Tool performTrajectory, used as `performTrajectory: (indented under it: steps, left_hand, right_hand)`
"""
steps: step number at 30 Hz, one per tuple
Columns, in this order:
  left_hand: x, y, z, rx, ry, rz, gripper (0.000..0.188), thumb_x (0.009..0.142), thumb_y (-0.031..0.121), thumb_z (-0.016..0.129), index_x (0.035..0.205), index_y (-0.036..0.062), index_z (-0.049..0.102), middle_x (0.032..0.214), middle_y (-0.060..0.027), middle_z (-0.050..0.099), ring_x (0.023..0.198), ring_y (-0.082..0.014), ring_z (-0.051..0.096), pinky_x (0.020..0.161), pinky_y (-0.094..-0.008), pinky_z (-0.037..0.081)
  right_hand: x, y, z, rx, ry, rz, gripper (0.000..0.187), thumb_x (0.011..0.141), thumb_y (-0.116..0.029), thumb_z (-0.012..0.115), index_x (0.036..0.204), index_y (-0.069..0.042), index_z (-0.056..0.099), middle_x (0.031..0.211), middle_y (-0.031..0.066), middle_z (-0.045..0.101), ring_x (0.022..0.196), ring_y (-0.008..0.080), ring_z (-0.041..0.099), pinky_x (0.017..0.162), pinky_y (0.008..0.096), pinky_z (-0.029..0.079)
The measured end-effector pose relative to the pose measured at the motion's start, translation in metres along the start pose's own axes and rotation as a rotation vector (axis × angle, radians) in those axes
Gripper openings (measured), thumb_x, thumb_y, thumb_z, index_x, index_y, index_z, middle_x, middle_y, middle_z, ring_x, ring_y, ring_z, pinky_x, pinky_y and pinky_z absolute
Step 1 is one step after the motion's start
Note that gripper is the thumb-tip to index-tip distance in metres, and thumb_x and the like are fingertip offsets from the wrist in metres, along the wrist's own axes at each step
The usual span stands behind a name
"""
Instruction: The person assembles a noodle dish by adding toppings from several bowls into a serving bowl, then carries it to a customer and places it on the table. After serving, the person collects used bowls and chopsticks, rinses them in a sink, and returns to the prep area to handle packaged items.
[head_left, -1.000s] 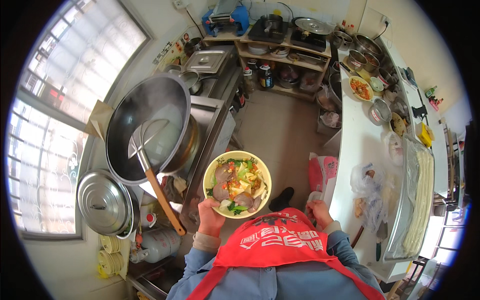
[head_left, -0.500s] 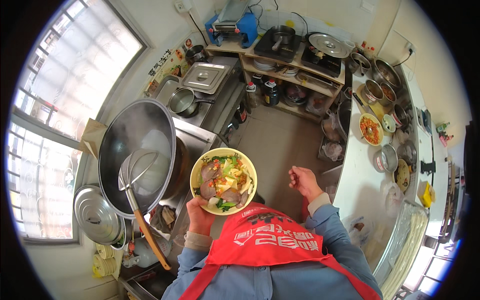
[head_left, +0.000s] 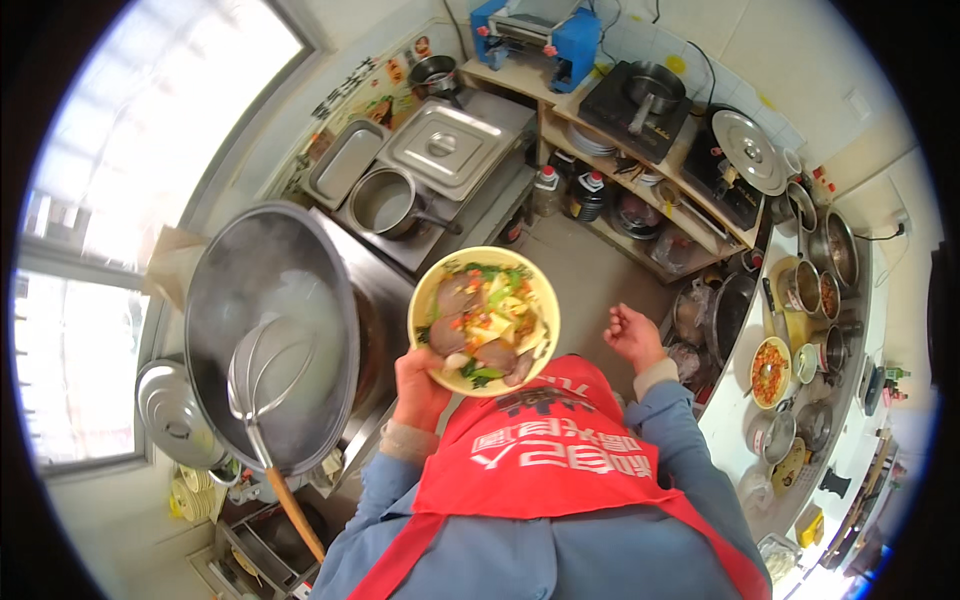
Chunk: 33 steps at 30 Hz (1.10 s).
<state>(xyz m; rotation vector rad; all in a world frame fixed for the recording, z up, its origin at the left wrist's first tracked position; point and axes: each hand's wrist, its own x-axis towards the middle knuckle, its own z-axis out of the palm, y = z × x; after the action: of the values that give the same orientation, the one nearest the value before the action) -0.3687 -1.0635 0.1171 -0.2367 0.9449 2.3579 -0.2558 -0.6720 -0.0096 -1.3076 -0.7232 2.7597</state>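
My left hand grips the lower left rim of a pale yellow bowl, thumb at the edge. In the bowl lie sliced brown meat, green leaves, pale slices and diced orange and red topping. The bowl is held in front of my red apron, a little tilted toward me. Apart from it, to the right, my right hand is raised with loosely curled fingers and nothing visible in them. Left of the bowl is a large steaming wok. A wire strainer with a wooden handle rests in it.
A small saucepan and a lidded steel tray stand beyond the wok. Ahead, a shelf unit carries a pan on a black cooker. Along the right, a white counter bears several pots and a bowl of orange topping.
The view has turned, shifting the far shelves rightward. The bowl in my left hand appears higher and larger. My right hand appears slightly higher and further right, still holding nothing visible.
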Motion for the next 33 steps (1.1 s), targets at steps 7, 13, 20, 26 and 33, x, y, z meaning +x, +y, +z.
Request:
performTrajectory:
  steps: [7, 13, 20, 26, 33]
  left_hand:
    - [0.071, -0.017, 0.074, -0.037, 0.233, 0.146, 0.049, 0.066, 0.012, 0.051, 0.112, -0.0017, 0.061, 0.112, -0.0136, 0.067, 0.104, -0.0305, 0.065, 0.095, -0.0438, 0.054]
    - [0.112, -0.052, 0.143, -0.074, 0.48, 0.29, 0.062, 0.067, 0.012, 0.052, 0.127, -0.0006, 0.055, 0.126, -0.0138, 0.063, 0.101, -0.0282, 0.064, 0.091, -0.0405, 0.053]
    - [0.139, -0.077, 0.183, -0.033, 0.627, 0.295, 0.069, 0.067, 0.015, 0.054, 0.134, 0.0009, 0.053, 0.13, -0.0134, 0.061, 0.119, -0.0322, 0.058, 0.104, -0.0468, 0.047]
    - [0.153, -0.084, 0.205, -0.021, 0.708, 0.35, 0.072, 0.065, 0.014, 0.053, 0.136, 0.0019, 0.051, 0.131, -0.0139, 0.06, 0.119, -0.0333, 0.058, 0.103, -0.047, 0.048]
    - [0.138, -0.077, 0.195, 0.042, 0.599, 0.353, 0.073, 0.065, 0.017, 0.052, 0.136, 0.0005, 0.052, 0.133, -0.0157, 0.059, 0.123, -0.0355, 0.056, 0.096, -0.0489, 0.052]
  right_hand:
    - [0.203, -0.146, 0.038, 0.027, -0.05, 0.041, 0.014, 0.099, -0.017, 0.059, 0.095, -0.005, 0.061, 0.072, 0.003, 0.056, 0.058, 0.0138, 0.049, 0.069, 0.0365, 0.047]
    - [0.369, -0.248, 0.077, 0.356, 0.159, 0.014, 0.019, 0.099, -0.022, 0.062, 0.101, -0.004, 0.06, 0.077, 0.0058, 0.059, 0.062, 0.0154, 0.052, 0.072, 0.0403, 0.05]
    - [0.455, -0.295, 0.087, 0.829, 0.172, 0.066, 0.028, 0.097, -0.032, 0.067, 0.101, -0.006, 0.06, 0.085, 0.006, 0.059, 0.075, 0.0155, 0.053, 0.076, 0.0392, 0.049]
    - [0.457, -0.303, 0.087, 0.8, 0.094, -0.101, 0.019, 0.101, -0.029, 0.062, 0.094, -0.01, 0.063, 0.082, 0.0002, 0.06, 0.064, 0.0141, 0.049, 0.072, 0.0363, 0.047]
    - [0.448, -0.273, 0.095, 0.699, -0.071, -0.123, 0.02, 0.101, -0.025, 0.06, 0.092, -0.008, 0.063, 0.08, 0.0021, 0.06, 0.065, 0.0149, 0.05, 0.071, 0.0365, 0.047]
